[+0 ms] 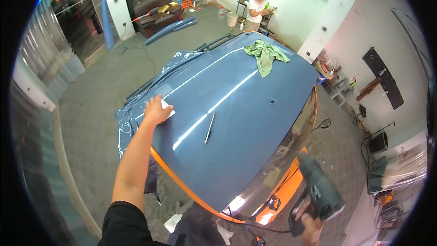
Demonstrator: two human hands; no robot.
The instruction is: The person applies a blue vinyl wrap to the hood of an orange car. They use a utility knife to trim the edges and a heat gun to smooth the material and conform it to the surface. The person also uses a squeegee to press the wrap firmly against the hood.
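Blue-grey film [236, 109] covers the roof of an orange car [284, 191], smooth and glossy with long white streaks of reflected light, while its loose edge lies crumpled and shiny along the far-left side of the roof. The left hand [156, 110] lies flat on the near-left part of the film, fingers spread over a small white squeegee card [167, 109] pressed under the palm. The right hand [311, 228], low at the near right, is wrapped round the grip of a dark heat gun [318, 191] whose barrel tilts up and left toward the car's orange edge. A slim dark tool [210, 127], like a pen or knife, lies on the film near the middle of the roof, well apart from both hands. A crumpled green cloth [265, 54] rests on the far end of the roof.

Beyond the car, a person in a white top [256, 12] stands at a small stand by the far wall. A dark brown sofa [157, 14] sits at the far left with yellow and orange items on it, too small to tell. On the right wall hangs a long black panel [383, 78]; its markings are unreadable.
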